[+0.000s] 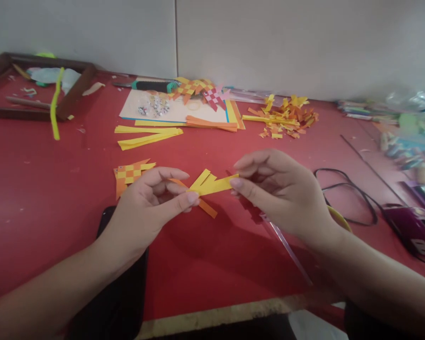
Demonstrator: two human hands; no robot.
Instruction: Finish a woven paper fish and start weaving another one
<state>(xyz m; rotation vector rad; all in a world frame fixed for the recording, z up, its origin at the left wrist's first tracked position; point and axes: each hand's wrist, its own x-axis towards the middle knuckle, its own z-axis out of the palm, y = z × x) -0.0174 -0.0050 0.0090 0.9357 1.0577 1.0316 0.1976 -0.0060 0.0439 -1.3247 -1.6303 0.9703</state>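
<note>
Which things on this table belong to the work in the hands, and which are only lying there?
Likely belonging:
paper strips held between left hand and right hand
loose yellow strips
orange strips
checkered woven piece

Probably just lying there:
brown frame
neon-yellow piece across it
purple device

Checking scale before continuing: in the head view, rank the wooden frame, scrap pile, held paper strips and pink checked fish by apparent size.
1. Wooden frame
2. Scrap pile
3. Held paper strips, partly hidden
4. Pink checked fish
</note>
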